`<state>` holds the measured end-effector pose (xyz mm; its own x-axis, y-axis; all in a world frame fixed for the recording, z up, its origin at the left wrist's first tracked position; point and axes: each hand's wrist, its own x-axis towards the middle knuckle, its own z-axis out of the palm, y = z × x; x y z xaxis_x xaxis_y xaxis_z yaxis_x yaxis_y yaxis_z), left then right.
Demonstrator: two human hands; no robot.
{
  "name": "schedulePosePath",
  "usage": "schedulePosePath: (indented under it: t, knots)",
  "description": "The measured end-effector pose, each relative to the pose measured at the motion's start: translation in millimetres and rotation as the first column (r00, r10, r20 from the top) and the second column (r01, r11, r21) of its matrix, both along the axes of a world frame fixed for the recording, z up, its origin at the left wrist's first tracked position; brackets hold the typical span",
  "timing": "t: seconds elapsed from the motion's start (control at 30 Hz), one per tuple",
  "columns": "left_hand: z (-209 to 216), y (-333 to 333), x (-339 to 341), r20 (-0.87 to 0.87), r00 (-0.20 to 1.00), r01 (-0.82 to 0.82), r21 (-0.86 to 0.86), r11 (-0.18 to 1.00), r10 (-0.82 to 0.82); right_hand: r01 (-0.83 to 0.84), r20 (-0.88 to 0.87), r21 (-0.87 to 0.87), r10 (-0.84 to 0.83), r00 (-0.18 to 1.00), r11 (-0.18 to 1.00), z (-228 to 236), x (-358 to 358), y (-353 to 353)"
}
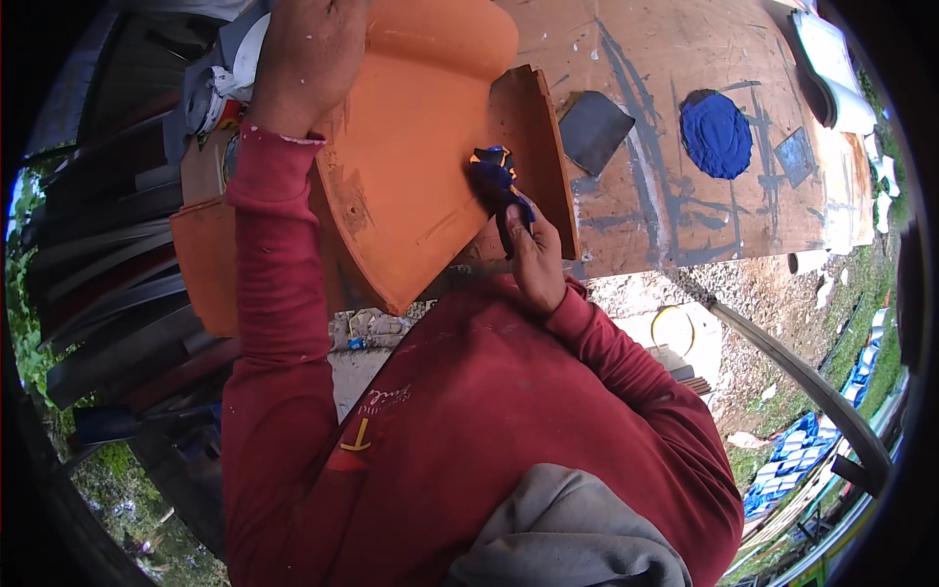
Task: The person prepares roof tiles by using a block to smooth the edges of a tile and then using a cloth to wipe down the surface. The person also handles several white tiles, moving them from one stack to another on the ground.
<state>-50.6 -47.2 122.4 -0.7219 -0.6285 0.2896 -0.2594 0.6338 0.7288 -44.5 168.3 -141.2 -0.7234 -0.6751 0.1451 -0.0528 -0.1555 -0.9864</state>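
An orange roof tile (401, 147) is tilted up in front of me. My left hand (318, 64) grips it near its upper left edge, the fingertips cut off by the top of the picture. Closed around a short handle, my right hand (536, 259) holds a small tool (496, 174) smeared with dark blue paste, its working end against or just over the tile's right side; its exact kind is hidden by the paste. Under the held tile, another orange tile (553, 161) lies on the table. A round mound of blue paste (716, 135) sits farther right.
The wooden table (646, 235) bears grey smears. On it lie a dark square sheet (597, 132) and a smaller bluish square (794, 157). Several dark curved tiles (117, 279) are stacked at left, near another orange piece (205, 259). A pole (792, 362) slants at lower right.
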Motion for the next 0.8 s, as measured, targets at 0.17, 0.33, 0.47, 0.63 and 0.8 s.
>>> schedulePosePath:
  t: [0.17,0.33,0.47,0.63,0.8]
  knots:
    - [-12.3,-21.6,0.4,0.094,0.994,0.097,-0.468,0.878,-0.059,-0.477,0.316,0.407,0.370,0.874,0.779,28.7,-65.8,28.4]
    - [-20.3,-7.2,25.5,-0.007,0.989,0.129,-0.486,0.864,-0.151,-0.111,-0.373,0.253,0.203,0.906,0.961,104.2,-114.0,15.5]
    - [-11.5,12.0,60.7,-0.018,0.971,0.199,-0.498,0.844,-0.239,-0.032,-0.701,-0.085,-0.038,0.712,0.996,152.2,-148.9,-41.0]
    - [-27.0,12.7,107.8,-0.065,0.951,0.220,-0.542,0.811,-0.302,-0.421,-0.631,0.131,0.403,0.663,0.898,187.5,-149.8,-76.5]
    - [-46.1,55.4,165.5,-0.340,0.933,-0.322,-0.652,0.686,0.114,-0.274,-0.746,0.100,0.254,0.615,0.956,176.4,-142.5,-70.5]
